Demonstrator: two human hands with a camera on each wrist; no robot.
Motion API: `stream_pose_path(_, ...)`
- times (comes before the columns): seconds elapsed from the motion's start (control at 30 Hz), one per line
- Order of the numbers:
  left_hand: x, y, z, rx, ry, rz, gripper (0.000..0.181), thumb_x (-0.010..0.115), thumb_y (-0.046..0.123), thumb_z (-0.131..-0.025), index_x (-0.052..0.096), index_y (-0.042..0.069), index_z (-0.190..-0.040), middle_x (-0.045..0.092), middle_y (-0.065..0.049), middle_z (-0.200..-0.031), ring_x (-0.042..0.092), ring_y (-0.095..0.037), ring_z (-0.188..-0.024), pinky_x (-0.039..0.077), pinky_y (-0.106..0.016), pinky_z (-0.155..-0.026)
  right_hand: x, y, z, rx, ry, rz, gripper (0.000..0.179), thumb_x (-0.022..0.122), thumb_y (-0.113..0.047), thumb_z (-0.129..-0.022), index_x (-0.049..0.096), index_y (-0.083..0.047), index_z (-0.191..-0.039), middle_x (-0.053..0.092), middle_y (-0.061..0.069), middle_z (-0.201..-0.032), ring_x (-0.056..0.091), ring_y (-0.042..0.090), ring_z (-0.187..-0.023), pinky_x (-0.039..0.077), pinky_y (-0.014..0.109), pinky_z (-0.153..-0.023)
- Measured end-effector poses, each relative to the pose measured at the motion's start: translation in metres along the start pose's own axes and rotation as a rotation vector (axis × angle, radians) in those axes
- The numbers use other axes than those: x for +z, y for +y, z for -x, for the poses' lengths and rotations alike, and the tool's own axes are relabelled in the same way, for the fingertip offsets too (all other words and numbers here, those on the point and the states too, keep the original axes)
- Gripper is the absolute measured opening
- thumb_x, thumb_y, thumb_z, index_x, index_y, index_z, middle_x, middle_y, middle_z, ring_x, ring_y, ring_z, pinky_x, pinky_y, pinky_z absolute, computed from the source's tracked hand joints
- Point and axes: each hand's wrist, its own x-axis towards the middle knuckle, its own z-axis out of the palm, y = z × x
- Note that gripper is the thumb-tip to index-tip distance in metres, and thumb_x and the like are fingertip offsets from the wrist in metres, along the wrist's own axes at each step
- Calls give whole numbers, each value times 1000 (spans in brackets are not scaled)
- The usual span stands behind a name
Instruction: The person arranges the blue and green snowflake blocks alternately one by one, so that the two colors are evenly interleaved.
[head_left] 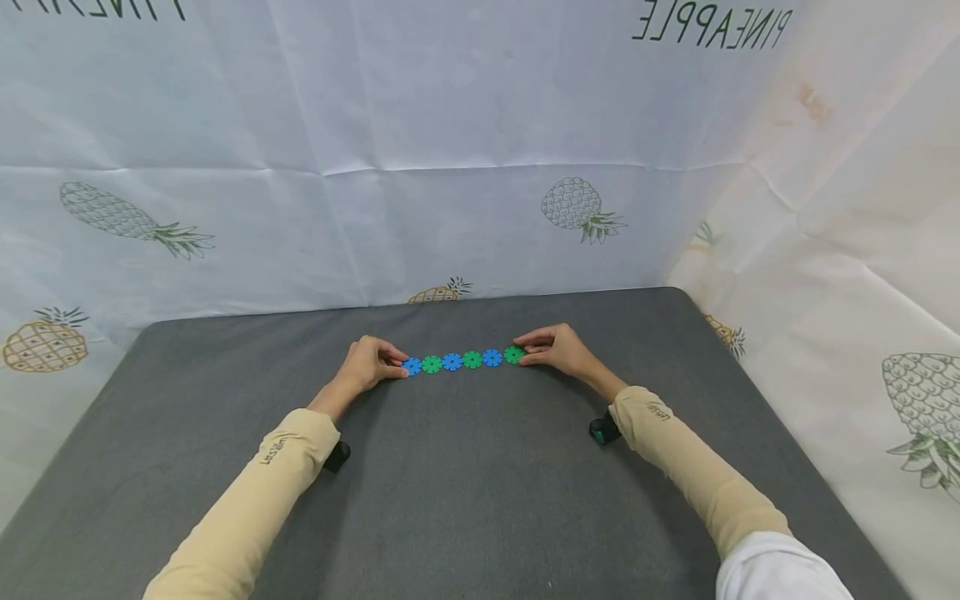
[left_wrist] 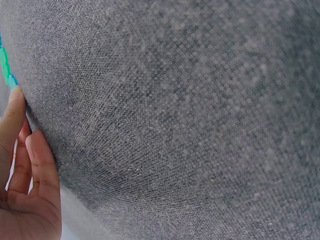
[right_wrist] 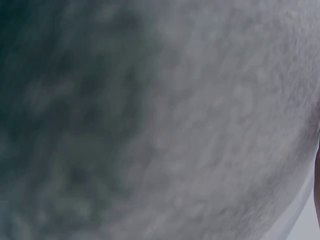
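In the head view, several flat notched plastic discs lie in a row across the table, blue and green by turns. My left hand [head_left: 367, 364] pinches the blue disc [head_left: 412, 366] at the left end between thumb and fingers. At the other end, my right hand [head_left: 558, 348] grips the edge of a green disc [head_left: 513, 354]. Beside that one is a blue disc [head_left: 492, 357]; whether the two touch is too small to tell. The left wrist view shows the thumb on the blue end, with a green disc [left_wrist: 5, 64] beyond. Only a dark sliver appears at the right wrist view's edge.
Grey cloth covers the table [head_left: 465, 483]. A white curtain [head_left: 450, 100] printed with pineapples hangs behind its far edge and along the right side. Dark wrist devices [head_left: 604, 429] sit under both sleeves.
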Motion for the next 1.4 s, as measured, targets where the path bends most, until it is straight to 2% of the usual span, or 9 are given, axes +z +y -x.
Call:
stream_pose_path(0.17, 0, 0, -1, -13, 4, -1, 22, 79, 9, -79, 75, -2, -98, 71, -16, -96, 65, -25, -81, 53, -37, -69, -4, 5, 1, -35, 7, -20, 29, 77, 4, -77, 70, 10, -104, 69, 23, -101, 63, 6, -79, 52, 18, -71)
stream_pose_path(0.27, 0, 0, -1, -15, 1, 0, 22, 79, 9, -79, 75, -2, -98, 71, -16, -95, 65, -24, -80, 53, -36, -68, -5, 6, 0, -29, 6, -21, 28, 77, 4, -77, 70, 11, -102, 69, 24, -100, 62, 5, -77, 52, 18, -69)
stream_pose_path(0.5, 0, 1, -1, -10, 5, -2, 21, 79, 9, -79, 75, -2, -97, 72, -15, -94, 65, -24, -80, 53, -36, -69, -2, 0, 0, -4, 10, 42, 25, 77, 2, -77, 71, 8, -101, 70, 22, -98, 62, 13, -79, 51, 16, -68)
stream_pose_path(0.73, 1, 0, -1, -6, 12, -9, 21, 80, 9, -78, 75, -1, -96, 72, -14, -93, 66, -24, -80, 53, -37, -69, 2, -25, 8, -37, 6, 84, 22, 74, 8, -78, 68, 15, -99, 67, 28, -95, 63, 36, -82, 50, 17, -67)
stream_pose_path(0.83, 1, -1, -1, -1, 14, -12, 21, 80, 9, -78, 75, -2, -96, 72, -14, -92, 66, -24, -79, 53, -37, -69, 2, -28, 9, -47, 0, 88, 22, 73, 9, -79, 68, 15, -99, 67, 28, -96, 63, 35, -83, 51, 18, -68)
stream_pose_path(0.93, 1, -1, -2, 0, 14, -17, 21, 80, 9, -78, 75, -2, -96, 72, -14, -92, 66, -24, -80, 53, -37, -69, 1, -15, 5, -77, -8, 92, 21, 74, 8, -78, 68, 14, -98, 69, 25, -96, 65, 26, -80, 52, 20, -68)
stream_pose_path(1.07, 1, 0, -1, 1, 13, -21, 21, 80, 9, -79, 75, -2, -96, 72, -14, -93, 66, -26, -82, 53, -38, -71, -1, 2, -1, -70, -14, 77, 21, 76, 4, -78, 70, 9, -98, 70, 21, -98, 64, 18, -80, 52, 19, -69)
stream_pose_path(1.4, 1, 1, -1, 2, 8, -14, 20, 79, 9, -79, 75, -2, -95, 72, -15, -93, 66, -26, -83, 53, -38, -72, -1, 3, -2, -47, -31, 72, 21, 75, 1, -80, 72, 6, -100, 70, 19, -101, 65, 18, -84, 52, 18, -72)
